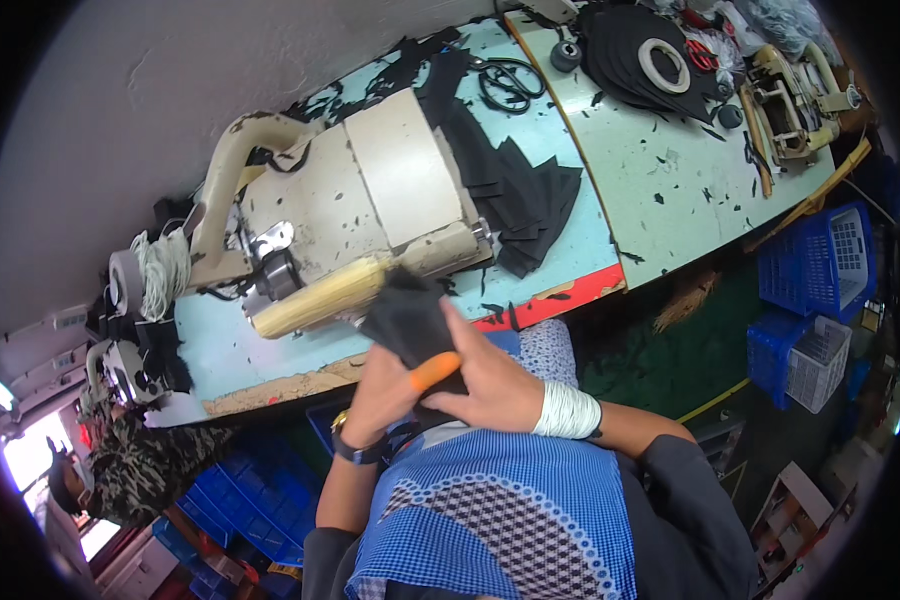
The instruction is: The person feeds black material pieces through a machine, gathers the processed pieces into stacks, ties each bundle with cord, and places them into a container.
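Both my hands hold a dark piece of black fabric (pixel 407 322) in front of me, at the front edge of the table. My left hand (pixel 374 392) grips it from the left, and an orange finger cover (pixel 434 372) on one of its fingers lies across the cloth. My right hand (pixel 495 378) holds the right side, thumb and fingers closed round it. White cord (pixel 568 410) is wound round my right wrist. Just beyond the fabric is a cream sewing machine (pixel 320 190), its front arm (pixel 320 296) wrapped in pale yellow material.
Black fabric pieces (pixel 525 205) lie fanned right of the machine, with black scissors (pixel 510 85) behind. Round black pieces (pixel 620 60) sit under a white ring (pixel 664 66) on the adjoining table. Blue crates (pixel 815 262) stand at right. Another person (pixel 135 465) is at far left.
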### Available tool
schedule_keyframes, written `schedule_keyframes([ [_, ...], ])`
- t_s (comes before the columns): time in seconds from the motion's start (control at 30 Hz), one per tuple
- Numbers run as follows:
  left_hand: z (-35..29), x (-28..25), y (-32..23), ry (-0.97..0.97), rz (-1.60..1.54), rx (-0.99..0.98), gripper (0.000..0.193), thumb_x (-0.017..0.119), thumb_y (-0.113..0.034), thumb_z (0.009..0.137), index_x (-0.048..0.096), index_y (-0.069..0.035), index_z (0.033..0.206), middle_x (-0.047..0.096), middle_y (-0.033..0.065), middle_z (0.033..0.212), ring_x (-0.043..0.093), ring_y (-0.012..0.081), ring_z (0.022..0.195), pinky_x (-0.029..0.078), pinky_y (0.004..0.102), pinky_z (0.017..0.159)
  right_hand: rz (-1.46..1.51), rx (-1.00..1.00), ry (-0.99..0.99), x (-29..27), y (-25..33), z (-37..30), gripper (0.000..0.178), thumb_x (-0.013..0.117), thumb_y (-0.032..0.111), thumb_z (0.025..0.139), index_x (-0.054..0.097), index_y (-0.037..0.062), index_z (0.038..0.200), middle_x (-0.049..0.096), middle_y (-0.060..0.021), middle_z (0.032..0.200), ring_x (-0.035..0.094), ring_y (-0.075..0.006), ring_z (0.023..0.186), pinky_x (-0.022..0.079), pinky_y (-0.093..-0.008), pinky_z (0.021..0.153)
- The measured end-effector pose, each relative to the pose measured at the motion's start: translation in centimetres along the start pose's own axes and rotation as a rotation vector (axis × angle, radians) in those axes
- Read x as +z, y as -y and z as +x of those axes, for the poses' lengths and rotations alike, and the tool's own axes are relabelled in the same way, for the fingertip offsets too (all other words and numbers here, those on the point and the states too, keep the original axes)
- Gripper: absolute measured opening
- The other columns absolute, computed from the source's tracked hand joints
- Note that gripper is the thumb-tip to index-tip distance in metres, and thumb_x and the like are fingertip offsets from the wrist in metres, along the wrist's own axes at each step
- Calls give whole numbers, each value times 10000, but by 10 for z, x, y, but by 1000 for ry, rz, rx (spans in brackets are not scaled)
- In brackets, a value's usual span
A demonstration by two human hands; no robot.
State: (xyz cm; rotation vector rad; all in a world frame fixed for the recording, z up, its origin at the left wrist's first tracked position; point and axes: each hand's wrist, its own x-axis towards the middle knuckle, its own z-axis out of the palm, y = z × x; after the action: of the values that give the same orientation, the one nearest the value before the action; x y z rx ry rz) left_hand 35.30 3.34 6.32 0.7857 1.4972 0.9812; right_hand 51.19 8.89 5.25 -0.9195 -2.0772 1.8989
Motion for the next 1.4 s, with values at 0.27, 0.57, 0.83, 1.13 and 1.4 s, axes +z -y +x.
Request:
schedule_keyframes([
  [0.27,5,-30,11,31,-847,62,949,777,-555,709,380,-40,1400,567,112,1030,575,283,984,477,479,911,-303,127,-672,-125,-80,130,408,715,323,818,654,-47,978,700,-157,835,688,-295,815,539,-416,740],
  [0.57,-4,-15,33,13,-830,-223,668,697,-443,824,476,-18,1291,611,178,1045,611,332,989,493,508,915,-740,382,-582,-120,-110,220,419,752,348,753,642,7,970,690,-190,901,622,-367,950,483,-459,829],
  [0.83,9,-22,37,-162,-926,-265,458,615,-290,918,508,13,1245,620,216,1102,624,327,1022,519,467,913,-664,152,-869,-83,-113,130,313,708,216,778,598,-17,957,433,-275,1225,400,-424,1133,337,-530,933],
  [1.13,13,-23,28,-44,-736,-177,542,707,-244,869,454,-29,1298,574,131,1214,606,268,1078,503,426,947,-271,646,-1026,-93,-135,113,844,775,373,722,377,-95,1301,426,-356,1255,435,-493,1160,351,-516,1018],
  [1.4,4,-25,24,-127,-866,-29,718,783,-298,796,402,-40,1347,553,95,1231,570,232,1124,452,408,999,-259,683,-411,-123,-98,156,739,854,454,610,622,-116,1018,656,-281,1043,653,-376,996,518,-403,901],
])
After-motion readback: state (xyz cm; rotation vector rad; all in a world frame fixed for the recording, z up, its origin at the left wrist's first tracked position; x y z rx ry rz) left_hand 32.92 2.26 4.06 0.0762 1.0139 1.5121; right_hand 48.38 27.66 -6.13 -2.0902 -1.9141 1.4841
